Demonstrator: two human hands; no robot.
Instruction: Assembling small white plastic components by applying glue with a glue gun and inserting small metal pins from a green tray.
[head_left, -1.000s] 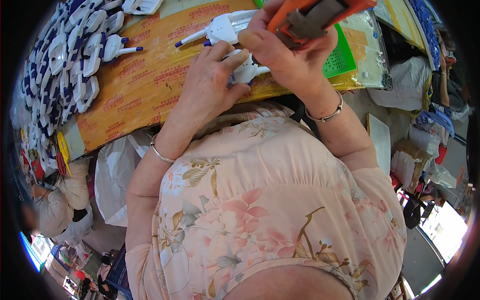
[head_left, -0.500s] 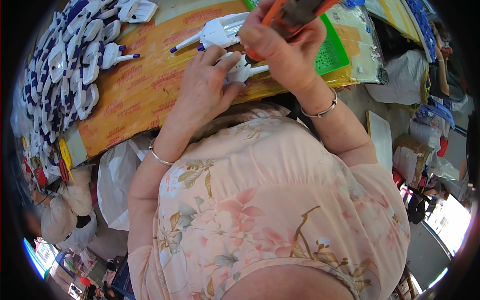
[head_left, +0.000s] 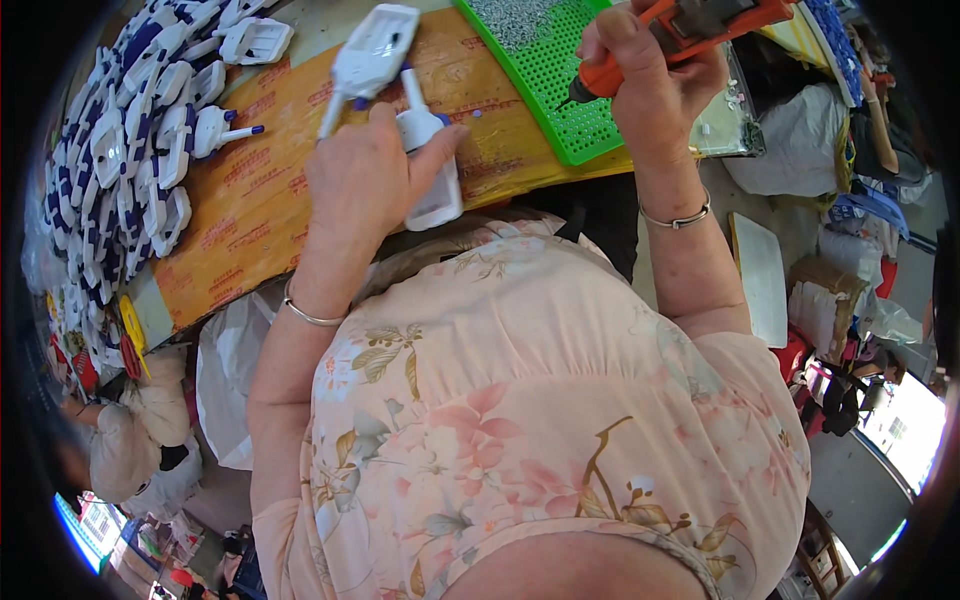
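Note:
My right hand (head_left: pixel 650 95) is wrapped round an orange power screwdriver (head_left: pixel 599 80). Its thin dark bit points down over a green perforated tray (head_left: pixel 584 142). In the tray's far part lies a heap of tiny grey pieces that look like screws. My left hand (head_left: pixel 360 175) is closed on a white plastic housing (head_left: pixel 437 200) at the table's near edge, with the thumb across it. A second white housing (head_left: pixel 375 50), narrow stem toward me, lies just beyond the left fingers; whether they touch it is hidden.
A large pile of white and purple plastic housings (head_left: pixel 125 140) covers the table's left side. Brown tape covers the tabletop (head_left: pixel 270 190). Yellow-handled scissors (head_left: pixel 132 325) hang at the left edge. White sacks (head_left: pixel 800 155) stand on the floor at right.
The screwdriver has lifted off the housing and moved right, over the tray. My left hand has shifted left and nearer, and the held housing is turned round. The other housing has swung and moved left.

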